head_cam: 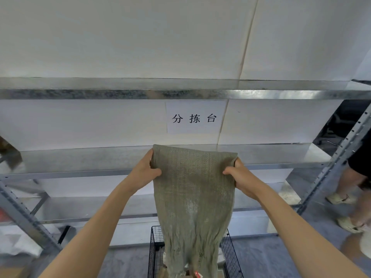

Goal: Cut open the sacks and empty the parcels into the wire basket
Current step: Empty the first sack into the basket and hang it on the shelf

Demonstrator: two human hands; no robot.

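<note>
A grey-green woven sack (192, 197) hangs upside down in front of me, its closed end up. My left hand (144, 173) grips its top left corner and my right hand (241, 177) grips its top right corner. The sack's frayed open mouth hangs down inside the black wire basket (232, 255) on the floor. At the bottom of the basket parcels (197, 274) show under the sack's mouth, mostly hidden by the fabric.
A metal shelving rack (180, 93) with several bare shelves stands right behind the basket, with a paper sign (194, 117) on the white wall. Another person's legs and sandals (347, 223) are at the right. White bags (16, 243) lie at the lower left.
</note>
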